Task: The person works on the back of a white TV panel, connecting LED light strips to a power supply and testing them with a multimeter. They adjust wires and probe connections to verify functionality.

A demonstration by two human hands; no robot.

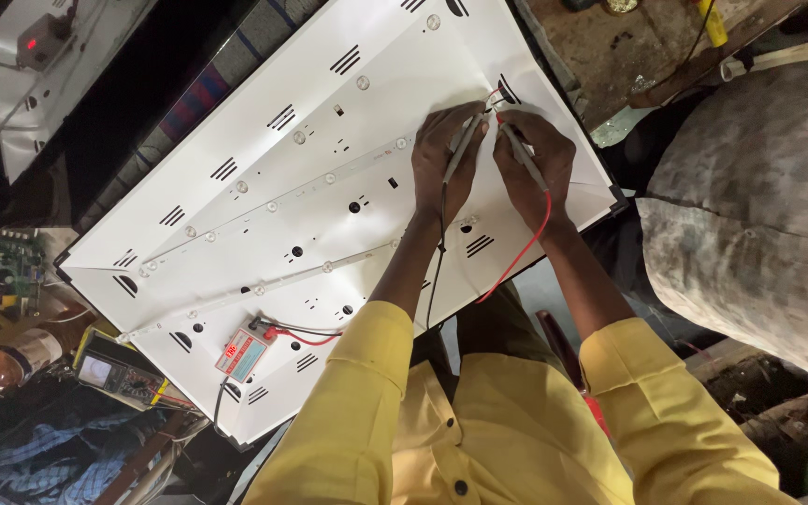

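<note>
L hand [446, 159] pinching black probe [461, 150]; R hand [535, 164] pinching red probe [521, 154], tips on white panel [264, 187].

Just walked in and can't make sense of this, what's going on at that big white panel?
A person in yellow sleeves leans over a large white backlight panel with rows of small round lenses. The left hand holds a black probe and the right hand a red probe, both tips at the wires near the panel's far edge. Their leads run back to a small tester box lying on the panel. A multimeter sits beside it.
</note>
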